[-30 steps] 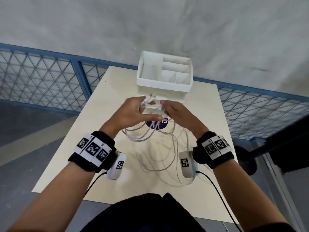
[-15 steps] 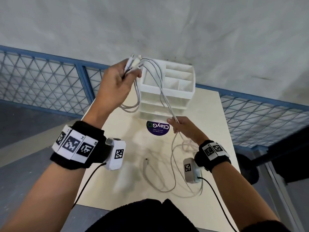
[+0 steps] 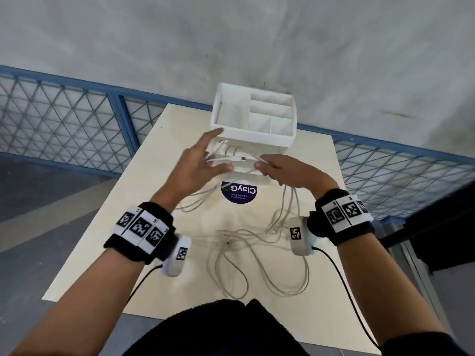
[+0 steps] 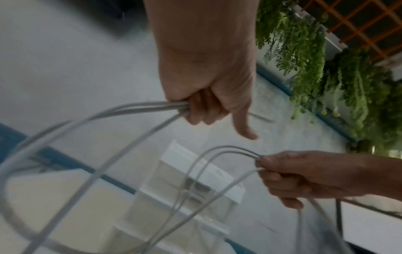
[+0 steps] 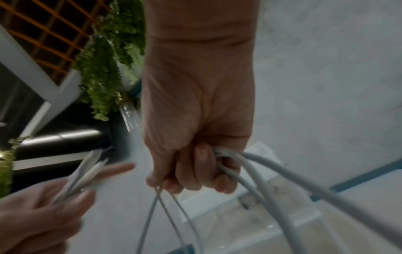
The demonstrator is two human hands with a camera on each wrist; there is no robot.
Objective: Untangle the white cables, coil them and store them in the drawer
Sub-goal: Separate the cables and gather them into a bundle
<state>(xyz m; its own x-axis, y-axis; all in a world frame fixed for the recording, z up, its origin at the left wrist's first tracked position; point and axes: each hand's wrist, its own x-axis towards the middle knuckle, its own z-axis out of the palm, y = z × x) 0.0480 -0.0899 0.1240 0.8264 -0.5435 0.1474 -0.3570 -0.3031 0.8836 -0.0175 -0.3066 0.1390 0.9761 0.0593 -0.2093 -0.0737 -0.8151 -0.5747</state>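
Note:
Several white cables lie in tangled loops on the cream table. My left hand holds a bundle of their ends in front of the white drawer organizer. One plug sticks out to the right, and the index finger points forward. In the left wrist view the other fingers curl round several strands. My right hand is just right of the plug, fingers curled round more strands. From both hands the cables hang down to the table. The hands hide most of the drawers.
A purple round sticker is on the table just in front of the organizer. Behind the table and to its left and right runs a blue mesh fence. The table edges are close on both sides, with grey floor beyond.
Half a second ago my left hand held the cable ends high to the left. It has come back down beside the right hand in front of the organizer. The loops have slackened onto the table.

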